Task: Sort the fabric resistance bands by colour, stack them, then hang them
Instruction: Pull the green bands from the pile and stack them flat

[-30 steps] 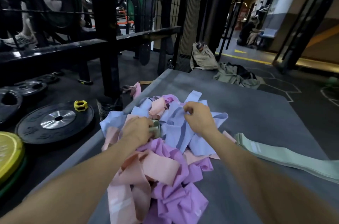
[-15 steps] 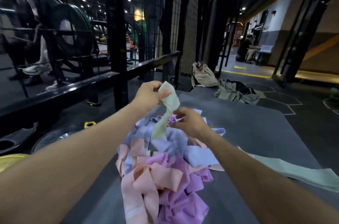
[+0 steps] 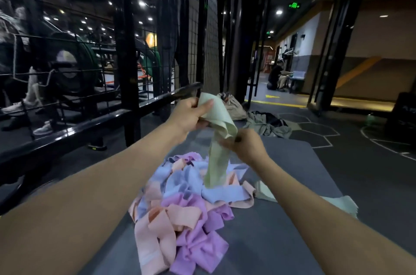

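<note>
A tangled pile of fabric bands (image 3: 184,205) in blue, pink and purple lies on the grey mat (image 3: 292,229). My left hand (image 3: 189,115) grips the top end of a pale green band (image 3: 217,157) lifted above the pile. My right hand (image 3: 246,145) pinches the same band lower down, and its tail hangs onto the pile. A second pale green band (image 3: 315,201) lies flat on the mat to the right, partly hidden by my right forearm.
A black rail and steel rack posts (image 3: 126,54) run along the mat's left side. Bags and clothing (image 3: 265,124) lie on the floor past the mat's far edge. A person (image 3: 278,75) crouches in the far corridor.
Both hands have lifted the pale green band higher out of the pile. My right hand has left the pile and taken hold of the band. The view has tilted upward.
</note>
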Tool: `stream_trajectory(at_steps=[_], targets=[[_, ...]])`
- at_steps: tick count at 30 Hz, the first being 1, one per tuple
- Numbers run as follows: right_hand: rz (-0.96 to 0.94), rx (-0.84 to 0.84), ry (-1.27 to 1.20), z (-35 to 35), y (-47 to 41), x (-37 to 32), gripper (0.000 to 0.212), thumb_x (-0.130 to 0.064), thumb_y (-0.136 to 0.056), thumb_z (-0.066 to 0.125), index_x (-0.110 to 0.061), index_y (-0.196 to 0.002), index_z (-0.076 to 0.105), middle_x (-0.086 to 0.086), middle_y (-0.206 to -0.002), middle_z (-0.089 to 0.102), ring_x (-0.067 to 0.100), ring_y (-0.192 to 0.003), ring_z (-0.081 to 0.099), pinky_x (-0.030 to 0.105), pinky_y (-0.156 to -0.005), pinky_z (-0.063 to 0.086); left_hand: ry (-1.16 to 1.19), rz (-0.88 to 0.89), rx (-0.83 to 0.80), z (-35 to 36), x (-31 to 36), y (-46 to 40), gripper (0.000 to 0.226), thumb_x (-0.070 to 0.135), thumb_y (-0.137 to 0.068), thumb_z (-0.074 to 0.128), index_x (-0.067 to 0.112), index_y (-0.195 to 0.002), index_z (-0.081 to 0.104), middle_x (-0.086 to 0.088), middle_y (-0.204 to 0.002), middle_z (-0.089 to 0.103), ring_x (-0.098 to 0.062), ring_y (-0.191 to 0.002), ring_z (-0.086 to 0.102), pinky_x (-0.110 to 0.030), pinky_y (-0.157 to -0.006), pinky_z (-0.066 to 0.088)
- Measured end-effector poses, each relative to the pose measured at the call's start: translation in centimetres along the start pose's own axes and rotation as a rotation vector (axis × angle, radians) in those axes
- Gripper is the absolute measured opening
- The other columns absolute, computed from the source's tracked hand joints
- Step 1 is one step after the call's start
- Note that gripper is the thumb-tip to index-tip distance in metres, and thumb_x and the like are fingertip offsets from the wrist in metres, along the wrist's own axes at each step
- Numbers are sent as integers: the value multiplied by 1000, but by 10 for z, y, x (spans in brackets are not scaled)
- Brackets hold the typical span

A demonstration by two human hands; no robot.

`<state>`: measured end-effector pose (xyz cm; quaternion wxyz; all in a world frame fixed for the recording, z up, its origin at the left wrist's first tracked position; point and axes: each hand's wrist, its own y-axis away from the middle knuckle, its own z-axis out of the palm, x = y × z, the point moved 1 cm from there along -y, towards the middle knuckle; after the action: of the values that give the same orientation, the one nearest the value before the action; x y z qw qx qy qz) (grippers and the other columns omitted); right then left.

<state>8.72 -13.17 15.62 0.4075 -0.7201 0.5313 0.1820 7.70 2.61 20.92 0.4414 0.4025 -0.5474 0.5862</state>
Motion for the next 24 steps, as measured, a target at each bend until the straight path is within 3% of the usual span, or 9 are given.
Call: stream_trajectory(at_steps=[2,4,8,10,13,16,19,22,24], targets=[[51,10,-78,-13,17,13,39,-30,-79,74,-4,-58,52,-1,-50,42,9,-48,32,23,-45,25,-18,-34,36,6,-19,9,8,21,-91,58,14,-87,61,-4,-83,63,-13,-71,61,-21,-57,53],[100,-19,-120,-22,35,30,32,-27,-77,76,-4,-64,59,-1,-54,49,11,-52,40,28,-53,32,-33,-62,71,14,-39,20,11,21,-92,58,16,-82,61,1,-72,64,-7,-58,62,-17,-47,49],[161,-75,-31,-32,69,71,5,-16,-77,72,-16,-72,69,8,-74,69,21,-73,61,36,-73,51,-48,-147,116,33,-79,38,19,22,-92,58,16,-75,55,0,-70,59,-12,-62,57,-20,-53,46],[205,-65,-2,-36,85,87,12,-16,-79,70,-16,-68,66,4,-65,62,17,-65,55,29,-62,46,-15,-207,105,43,-99,47,16,21,-92,58,17,-77,55,-2,-76,61,-13,-68,58,-20,-55,48],[272,-30,-5,-37,104,104,31,-23,-82,71,4,-70,60,1,-56,43,12,-52,33,18,-43,25,-5,-263,103,55,-123,62,15,17,-92,56,16,-77,55,-3,-78,62,-13,-66,59,-25,-61,48],[274,8,-61,-31,111,118,37,-26,-83,70,7,-70,58,4,-57,40,12,-53,29,19,-45,23,-5,-317,99,57,-142,69,15,15,-93,54,15,-78,58,-5,-78,62,-20,-70,59,-31,-65,49],[263,85,-76,-16,113,128,36,-21,-82,70,9,-68,57,12,-58,39,17,-58,29,28,-52,23,-127,-248,114,54,-159,69,16,15,-90,57,14,-75,56,-10,-81,61,-25,-78,59,-44,-77,53],[298,187,65,2,116,143,19,-16,-79,66,-1,-67,65,23,-62,53,18,-57,34,28,-52,27,-472,-139,121,51,-179,73,23,13,-85,64,15,-73,45,-7,-77,52,-21,-75,49,-26,-63,39],[339,224,214,13,120,154,16,-11,-76,60,1,-65,59,22,-63,51,18,-57,35,29,-50,27,-586,-112,112,51,-193,77,30,14,-82,68,18,-72,40,-4,-79,49,-19,-75,45,-26,-60,27]])
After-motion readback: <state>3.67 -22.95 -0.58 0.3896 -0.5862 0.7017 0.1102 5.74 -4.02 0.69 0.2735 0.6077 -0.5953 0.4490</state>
